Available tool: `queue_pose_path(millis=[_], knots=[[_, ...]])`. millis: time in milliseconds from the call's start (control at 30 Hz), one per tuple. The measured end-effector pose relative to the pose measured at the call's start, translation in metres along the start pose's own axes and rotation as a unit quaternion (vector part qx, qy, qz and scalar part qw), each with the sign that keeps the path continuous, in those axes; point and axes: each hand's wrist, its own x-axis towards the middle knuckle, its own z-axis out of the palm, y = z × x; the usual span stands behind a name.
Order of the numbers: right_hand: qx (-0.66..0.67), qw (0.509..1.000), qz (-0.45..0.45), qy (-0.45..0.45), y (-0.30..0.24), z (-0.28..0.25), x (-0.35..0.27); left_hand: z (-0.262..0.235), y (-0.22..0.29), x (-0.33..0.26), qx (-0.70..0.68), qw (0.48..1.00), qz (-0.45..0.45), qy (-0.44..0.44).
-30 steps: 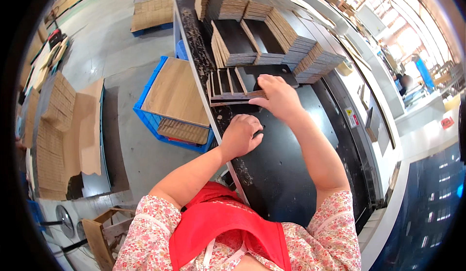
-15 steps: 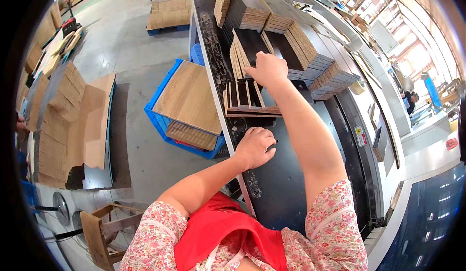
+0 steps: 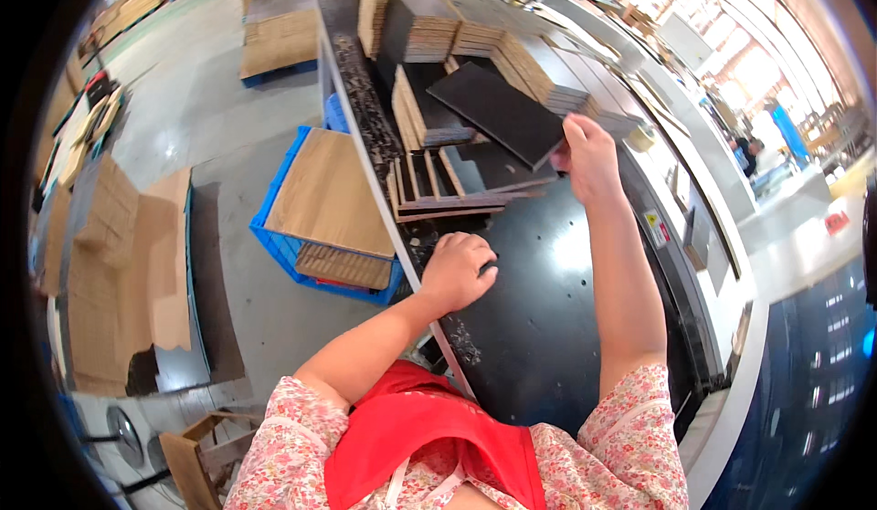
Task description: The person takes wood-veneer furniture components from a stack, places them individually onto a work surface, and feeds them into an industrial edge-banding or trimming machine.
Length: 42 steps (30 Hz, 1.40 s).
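My right hand (image 3: 589,157) grips the near right corner of a thin black rectangular board (image 3: 498,113). Raised and slanted, this board covers part of the stacks behind it. Curled near the front left of the dark bench (image 3: 539,327) is my left hand (image 3: 459,273); a small dark bit shows between thumb and fingers, too hidden to name. Just beyond it lie several narrow dark boards with pale edges (image 3: 425,177), some standing on edge side by side. Farther back are stacks of dark-faced boards (image 3: 425,26) with raw brown edges.
Left of the bench stands a blue crate (image 3: 274,222) with a wood-grain panel (image 3: 338,195) on it. An open cardboard box (image 3: 110,300) and a wooden stool (image 3: 196,455) are farther left. A white machine side (image 3: 722,282) borders the bench on the right.
My right hand has lifted a black board off the stack area and moved right with it. My left hand stays at the bench's left side. The whole view has shifted slightly.
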Motion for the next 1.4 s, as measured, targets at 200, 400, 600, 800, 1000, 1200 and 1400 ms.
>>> queue_pose_path(millis=[200,400,600,800,1000,1200,1400], knots=[[0.078,0.980,0.016,0.180,0.035,-0.129,-0.137,-0.003,0.002,0.007,-0.014,0.999,0.033,0.007],[0.102,0.910,-0.020,0.401,0.079,-0.199,-0.273,-0.001,0.001,0.008,0.002,0.998,0.058,-0.003],[0.103,0.826,0.016,0.554,0.108,-0.217,-0.343,-0.001,0.000,0.006,0.041,0.997,0.051,-0.044],[-0.264,0.841,0.272,0.387,0.119,-0.251,-0.374,-0.001,0.000,0.006,0.044,0.996,0.025,-0.079],[-0.681,0.655,0.160,0.286,0.132,-0.272,-0.360,0.000,-0.001,0.005,0.041,0.996,0.034,-0.068],[-0.678,0.640,0.169,0.320,0.163,-0.356,-0.323,0.002,0.001,0.006,0.042,0.996,0.030,-0.066],[-0.665,0.596,0.241,0.381,0.183,-0.450,-0.297,0.000,0.000,0.006,0.046,0.996,0.007,-0.072]])
